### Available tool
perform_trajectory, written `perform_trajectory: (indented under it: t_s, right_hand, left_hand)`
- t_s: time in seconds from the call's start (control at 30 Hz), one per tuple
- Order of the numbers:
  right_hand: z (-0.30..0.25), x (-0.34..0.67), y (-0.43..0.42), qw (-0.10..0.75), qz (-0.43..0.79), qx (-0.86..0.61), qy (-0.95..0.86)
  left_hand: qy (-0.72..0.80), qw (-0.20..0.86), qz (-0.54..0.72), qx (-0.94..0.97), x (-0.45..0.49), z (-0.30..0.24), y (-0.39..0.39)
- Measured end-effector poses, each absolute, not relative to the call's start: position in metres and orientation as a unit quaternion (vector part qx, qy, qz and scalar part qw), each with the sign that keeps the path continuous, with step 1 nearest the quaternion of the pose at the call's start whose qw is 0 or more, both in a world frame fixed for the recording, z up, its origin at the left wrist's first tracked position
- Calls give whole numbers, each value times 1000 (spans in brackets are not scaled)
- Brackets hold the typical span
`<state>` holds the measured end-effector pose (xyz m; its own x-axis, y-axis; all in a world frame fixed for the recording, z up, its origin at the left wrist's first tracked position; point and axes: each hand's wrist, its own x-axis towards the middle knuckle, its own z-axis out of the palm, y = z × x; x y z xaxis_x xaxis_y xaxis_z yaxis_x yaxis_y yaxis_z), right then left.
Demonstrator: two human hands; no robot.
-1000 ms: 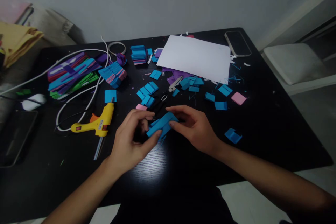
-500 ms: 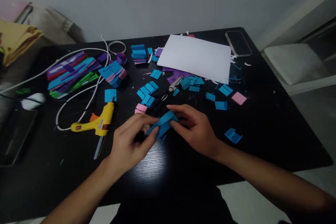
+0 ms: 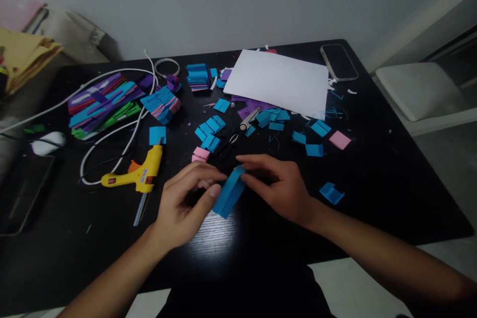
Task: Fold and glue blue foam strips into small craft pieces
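A folded blue paper strip (image 3: 230,193) slants between my hands, low over the table. My right hand (image 3: 278,184) pinches its upper end between thumb and fingers. Beside the strip's left edge is my left hand (image 3: 190,198), thumb and forefinger apart, the tips at or very near the paper. Just beyond my hands lie pink folded paper pieces (image 3: 200,154), blue folded pieces (image 3: 210,131) and scissors (image 3: 242,129). A single folded blue piece (image 3: 331,193) rests to the right.
A yellow glue gun (image 3: 149,169) lies left, with a white cable (image 3: 84,159) looping behind it. Bundled coloured paper strips (image 3: 104,102) sit farther back. A white sheet (image 3: 279,79) covers paper scraps, near a phone (image 3: 339,62). A white mouse (image 3: 47,144) is far left.
The blue strip has swung to a steeper slant, its lower end now nearer me. My left fingers have loosened from it; my right hand has dropped slightly and still pinches the upper end.
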<state>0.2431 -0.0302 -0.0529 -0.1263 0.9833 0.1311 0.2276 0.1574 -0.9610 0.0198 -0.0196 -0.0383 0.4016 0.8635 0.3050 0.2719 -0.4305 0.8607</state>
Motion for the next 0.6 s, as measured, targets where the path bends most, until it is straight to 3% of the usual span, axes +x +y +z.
perform_trajectory:
  t_s: [0.6]
  right_hand:
    - [-45, 243, -28, 420, 598, -448, -516]
  left_hand:
    - [294, 274, 305, 863, 16, -40, -18]
